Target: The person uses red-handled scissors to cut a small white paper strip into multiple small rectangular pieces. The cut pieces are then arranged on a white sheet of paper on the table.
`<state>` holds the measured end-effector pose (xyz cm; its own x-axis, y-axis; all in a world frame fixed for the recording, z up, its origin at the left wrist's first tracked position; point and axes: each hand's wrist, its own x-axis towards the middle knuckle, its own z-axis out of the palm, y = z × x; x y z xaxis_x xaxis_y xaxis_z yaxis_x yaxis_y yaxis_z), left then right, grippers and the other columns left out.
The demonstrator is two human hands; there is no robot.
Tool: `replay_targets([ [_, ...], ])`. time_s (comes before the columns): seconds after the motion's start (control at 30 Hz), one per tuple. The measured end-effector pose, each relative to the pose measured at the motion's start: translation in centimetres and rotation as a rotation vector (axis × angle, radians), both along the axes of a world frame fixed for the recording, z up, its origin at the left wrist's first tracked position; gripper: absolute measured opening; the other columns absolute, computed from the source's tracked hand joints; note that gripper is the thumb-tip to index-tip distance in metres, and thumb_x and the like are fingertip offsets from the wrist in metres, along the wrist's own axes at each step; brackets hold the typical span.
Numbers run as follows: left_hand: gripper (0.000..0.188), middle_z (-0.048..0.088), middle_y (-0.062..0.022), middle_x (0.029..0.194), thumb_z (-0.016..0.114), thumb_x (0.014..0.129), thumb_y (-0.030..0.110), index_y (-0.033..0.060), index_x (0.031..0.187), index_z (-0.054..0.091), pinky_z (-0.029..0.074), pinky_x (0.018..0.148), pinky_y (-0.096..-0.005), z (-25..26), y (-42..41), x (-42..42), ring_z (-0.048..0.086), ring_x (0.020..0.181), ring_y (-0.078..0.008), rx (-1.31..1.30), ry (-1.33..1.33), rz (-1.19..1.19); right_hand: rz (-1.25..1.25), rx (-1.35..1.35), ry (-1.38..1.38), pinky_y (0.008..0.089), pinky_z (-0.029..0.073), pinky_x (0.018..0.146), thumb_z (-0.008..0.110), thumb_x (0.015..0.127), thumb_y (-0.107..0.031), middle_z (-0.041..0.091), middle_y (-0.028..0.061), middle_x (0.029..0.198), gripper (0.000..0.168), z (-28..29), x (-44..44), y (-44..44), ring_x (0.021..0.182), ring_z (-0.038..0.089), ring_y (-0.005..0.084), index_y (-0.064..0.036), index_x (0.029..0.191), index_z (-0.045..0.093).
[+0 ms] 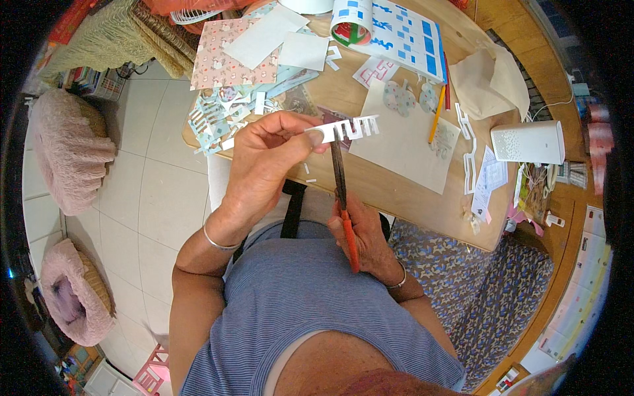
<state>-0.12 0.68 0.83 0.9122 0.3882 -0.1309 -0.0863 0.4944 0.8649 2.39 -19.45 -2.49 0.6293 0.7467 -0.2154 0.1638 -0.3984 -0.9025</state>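
Note:
Between the thumb and fingers of my left hand [272, 158] is a white paper strip [351, 129] with narrow slots cut into it, held above the table's near edge. My right hand [364, 232] grips a pair of scissors [348, 222] with orange handles and dark blades. The blades point away from me, and their tips meet the strip just right of my left fingertips. Small white paper scraps [308, 173] lie on the wooden table [396, 198] below. A large off-white paper sheet [396, 153] lies beyond the scissors to the right.
Patterned paper [218, 54] and cut scraps [208, 119] pile up at the left. Farther right are a yellow pencil [437, 115], a tape roll [350, 33], a booklet [401, 39], cut white paper shapes [468, 148] and a white box-shaped device [527, 142]. A patterned cloth [470, 282] covers something below.

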Motion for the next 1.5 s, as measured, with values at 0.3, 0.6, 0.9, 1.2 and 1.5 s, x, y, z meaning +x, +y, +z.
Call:
replay_targets([
  [0.3, 0.007, 0.065, -0.0122, 0.096, 0.062, 0.083, 0.002, -0.0035, 0.088, 0.062, 0.052, 0.078, -0.0283, 0.0, 0.0, 0.0, 0.064, 0.081, -0.0157, 0.009, -0.008, -0.007, 0.005, -0.02, 0.006, 0.0433, 0.042, 0.056, 0.061, 0.087, -0.043, 0.051, 0.0162, 0.066, 0.042, 0.3, 0.0, -0.1, 0.061, 0.054, 0.0366, -0.004, 0.088, 0.047],
  [0.6, 0.009, 0.068, -0.0072, 0.084, 0.063, 0.081, -0.002, -0.0018, 0.09, 0.066, 0.05, 0.074, -0.0247, 0.0, 0.0, 0.1, 0.063, 0.077, -0.0099, -0.036, -0.011, 0.005, -0.003, -0.047, 0.034, 0.0438, 0.042, 0.056, 0.063, 0.086, -0.039, 0.052, 0.0163, 0.066, 0.039, 0.4, -0.1, 0.0, 0.061, 0.054, 0.0371, -0.004, 0.088, 0.047],
  [0.9, 0.009, 0.068, -0.0071, 0.085, 0.063, 0.081, -0.003, -0.0017, 0.09, 0.066, 0.05, 0.075, -0.0248, -0.1, -0.1, 0.1, 0.063, 0.077, -0.01, -0.05, -0.024, 0.016, -0.022, -0.021, 0.018, 0.0442, 0.042, 0.057, 0.065, 0.085, -0.038, 0.053, 0.0166, 0.067, 0.039, 0.2, -0.2, 0.1, 0.062, 0.055, 0.0375, -0.003, 0.089, 0.047],
  [1.2, 0.01, 0.068, -0.0068, 0.082, 0.063, 0.081, -0.001, -0.002, 0.091, 0.066, 0.05, 0.074, -0.0246, 0.0, -0.1, 0.1, 0.062, 0.077, -0.01, -0.05, 0.003, 0.001, -0.023, -0.02, -0.018, 0.0432, 0.043, 0.058, 0.063, 0.086, -0.043, 0.053, 0.0159, 0.069, 0.043, -0.4, -0.2, -0.1, 0.064, 0.055, 0.0368, -0.003, 0.092, 0.048],
  [1.5, 0.01, 0.068, -0.0074, 0.083, 0.062, 0.081, -0.001, -0.0028, 0.091, 0.065, 0.049, 0.076, -0.025, 0.2, 0.0, 0.1, 0.062, 0.077, -0.0104, -0.094, 0.02, -0.019, -0.013, -0.045, -0.009, 0.0425, 0.043, 0.056, 0.064, 0.086, -0.042, 0.054, 0.0149, 0.069, 0.043, -0.3, -0.2, -0.1, 0.063, 0.056, 0.0349, -0.004, 0.095, 0.048],
])
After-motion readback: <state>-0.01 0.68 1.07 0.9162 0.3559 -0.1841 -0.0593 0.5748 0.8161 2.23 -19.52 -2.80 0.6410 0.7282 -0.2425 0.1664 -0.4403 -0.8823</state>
